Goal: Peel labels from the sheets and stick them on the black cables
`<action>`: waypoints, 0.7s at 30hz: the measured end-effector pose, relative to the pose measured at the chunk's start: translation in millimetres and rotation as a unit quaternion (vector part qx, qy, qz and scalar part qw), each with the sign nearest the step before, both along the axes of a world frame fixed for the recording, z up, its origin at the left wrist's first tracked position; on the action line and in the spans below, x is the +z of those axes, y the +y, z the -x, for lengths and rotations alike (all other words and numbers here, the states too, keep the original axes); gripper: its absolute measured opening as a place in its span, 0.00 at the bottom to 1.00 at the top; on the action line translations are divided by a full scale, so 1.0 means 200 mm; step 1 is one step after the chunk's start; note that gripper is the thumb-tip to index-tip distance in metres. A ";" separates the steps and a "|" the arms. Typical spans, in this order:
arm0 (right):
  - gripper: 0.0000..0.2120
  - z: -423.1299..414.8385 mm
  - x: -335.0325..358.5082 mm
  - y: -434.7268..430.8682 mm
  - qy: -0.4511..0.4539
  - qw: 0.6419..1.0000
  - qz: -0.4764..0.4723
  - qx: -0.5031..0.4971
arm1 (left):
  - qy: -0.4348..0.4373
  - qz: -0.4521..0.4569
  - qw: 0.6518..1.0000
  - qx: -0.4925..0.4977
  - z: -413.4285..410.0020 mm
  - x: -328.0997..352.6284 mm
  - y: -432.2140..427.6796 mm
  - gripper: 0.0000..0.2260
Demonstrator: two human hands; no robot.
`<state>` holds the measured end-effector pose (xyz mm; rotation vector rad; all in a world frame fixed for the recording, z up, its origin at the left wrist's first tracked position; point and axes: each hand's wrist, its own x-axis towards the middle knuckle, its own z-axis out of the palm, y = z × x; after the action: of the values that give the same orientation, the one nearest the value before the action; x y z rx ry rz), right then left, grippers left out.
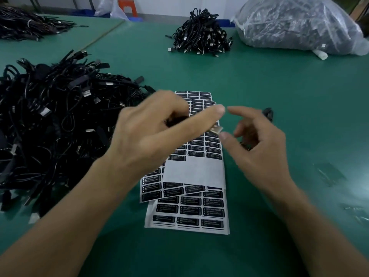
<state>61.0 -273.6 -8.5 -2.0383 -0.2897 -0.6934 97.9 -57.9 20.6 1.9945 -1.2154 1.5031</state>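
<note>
Nearest the person, under both wrists, a fanned stack of label sheets (187, 206) lies on the green table (279, 86), printed with rows of black "LED CONTROLLER" labels. The top sheet (191, 170) has a bare white stretch where labels are gone. Above it the left hand (151, 132) grips a black cable (175, 119) in curled fingers, index finger stretched forward, and the cable's metal USB plug (216, 129) juts out towards the right hand (259, 148). That hand's fingers are loosely curled and spread, the thumb tip just beside the plug. Motion blur hides any touch, and I cannot tell whether it holds the dark shape under its palm. Left of the left hand sprawls a large heap of black cables (50, 120). Far beyond the hands sit a smaller cable pile (201, 33) and a clear plastic bag (295, 27) stuffed with cables.
</note>
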 end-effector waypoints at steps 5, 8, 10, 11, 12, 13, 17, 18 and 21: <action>0.22 0.05 0.01 0.08 0.025 0.985 -0.034 0.170 | 0.172 -0.088 0.981 0.017 0.03 -0.01 -0.02 0.12; 0.09 0.05 0.02 0.10 0.057 0.983 -0.105 0.139 | 0.257 -0.071 0.964 -0.005 0.06 -0.01 -0.05 0.12; 0.04 0.04 0.02 0.09 0.063 0.982 -0.134 0.117 | 0.288 -0.056 0.956 -0.009 0.06 -0.01 -0.05 0.15; 0.04 0.04 0.02 0.08 0.060 0.981 -0.145 0.111 | 0.300 -0.048 0.953 -0.008 0.06 -0.02 -0.04 0.16; 0.05 0.03 0.02 0.07 0.056 0.980 -0.161 0.103 | 0.308 -0.043 0.950 -0.005 0.06 -0.02 -0.04 0.17; 0.06 0.02 0.02 0.06 0.050 0.977 -0.186 0.091 | 0.311 -0.040 0.950 0.001 0.06 -0.02 -0.03 0.18; 0.06 -0.01 0.04 0.01 0.051 0.946 -0.320 0.028 | 0.371 -0.012 0.928 0.032 0.04 -0.01 0.00 0.10; 0.05 -0.02 0.04 0.01 0.057 0.937 -0.343 0.028 | 0.410 0.006 0.912 0.033 0.03 -0.01 0.00 0.07; 0.09 -0.03 0.03 0.01 0.081 0.919 -0.378 0.079 | 0.535 0.085 0.840 0.010 0.05 -0.02 -0.03 0.09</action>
<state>66.5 -270.8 -2.3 -1.3008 -0.0638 -0.4332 88.9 -63.7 16.9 2.1560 -0.5281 0.2678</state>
